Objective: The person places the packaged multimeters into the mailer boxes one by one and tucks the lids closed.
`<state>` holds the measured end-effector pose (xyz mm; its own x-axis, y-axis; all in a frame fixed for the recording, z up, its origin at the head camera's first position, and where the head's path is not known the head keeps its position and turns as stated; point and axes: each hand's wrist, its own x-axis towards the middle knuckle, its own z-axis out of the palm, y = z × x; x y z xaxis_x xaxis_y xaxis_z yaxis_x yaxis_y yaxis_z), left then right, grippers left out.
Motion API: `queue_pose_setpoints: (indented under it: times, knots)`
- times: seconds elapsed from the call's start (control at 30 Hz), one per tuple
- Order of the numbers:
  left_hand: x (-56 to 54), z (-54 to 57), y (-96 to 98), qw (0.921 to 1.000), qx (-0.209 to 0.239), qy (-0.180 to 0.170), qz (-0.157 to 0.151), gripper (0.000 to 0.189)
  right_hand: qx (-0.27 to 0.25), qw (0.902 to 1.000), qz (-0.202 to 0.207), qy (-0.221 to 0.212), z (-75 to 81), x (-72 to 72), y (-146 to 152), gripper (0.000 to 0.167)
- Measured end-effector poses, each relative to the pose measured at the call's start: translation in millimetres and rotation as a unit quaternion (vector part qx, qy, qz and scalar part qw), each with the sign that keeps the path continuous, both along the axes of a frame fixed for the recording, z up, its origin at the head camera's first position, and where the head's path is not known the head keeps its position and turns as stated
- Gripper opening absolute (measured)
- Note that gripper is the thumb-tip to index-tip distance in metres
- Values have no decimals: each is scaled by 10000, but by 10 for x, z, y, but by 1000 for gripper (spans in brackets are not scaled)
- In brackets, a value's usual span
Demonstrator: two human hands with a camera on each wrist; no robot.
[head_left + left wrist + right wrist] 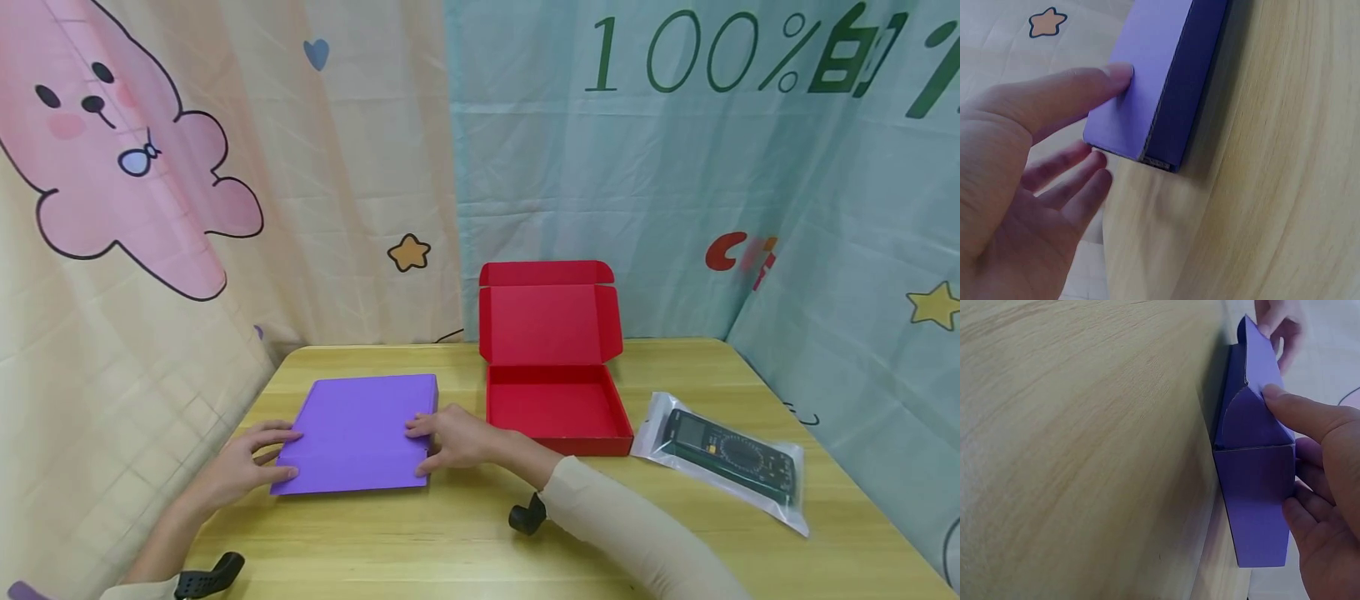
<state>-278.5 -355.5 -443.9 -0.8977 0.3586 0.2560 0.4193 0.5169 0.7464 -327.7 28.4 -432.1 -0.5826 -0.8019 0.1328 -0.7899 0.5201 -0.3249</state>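
A purple cardboard box [358, 429] lies flat on the wooden table. The front flap of its lid stands slightly out from the body, and a side tab [1249, 420] shows beneath it in the right wrist view. My left hand [238, 468] is at the left front corner, its thumb [1116, 76] pressing on the flap and the other fingers near the left edge. At the right edge, my right hand [461, 437] touches the box, thumb [1279, 397] on the flap and fingers spread along the edge.
An open red box [558, 442] stands behind my right forearm, lid upright. To its right lies a digital multimeter [731, 454] in a clear plastic bag. Printed curtains [360, 167] enclose the table [360, 550] at the back and sides.
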Motion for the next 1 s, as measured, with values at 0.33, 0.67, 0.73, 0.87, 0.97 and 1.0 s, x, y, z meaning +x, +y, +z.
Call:
queue_pose_setpoints:
  times: [0.33, 0.67, 0.73, 0.87, 0.97, 1.0]
  knots:
    - [-5, 27, 91, 9927, -748, 942, -20, 41, 165, 9998, 24, 89, -5, -16, -8, 67]
    - [-24, -26, 65, 9967, -120, 753, -276, 40, 125, 9998, 27, 175, -37, -23, -14, 68]
    - [-29, -42, 64, 9967, -100, 768, -244, 39, 124, 9998, 29, 172, -33, -14, -13, 68]
    - [-27, -66, 75, 9962, -50, 853, -147, 37, 96, 9998, 14, 164, -20, 10, -13, 67]
    - [-16, -71, 94, 9956, -8, 931, -97, 36, 73, 9998, 8, 199, -19, 24, -15, 66]
    - [-11, -70, 102, 9954, 5, 952, -81, 36, 53, 9998, 0, 179, -20, 27, -17, 66]
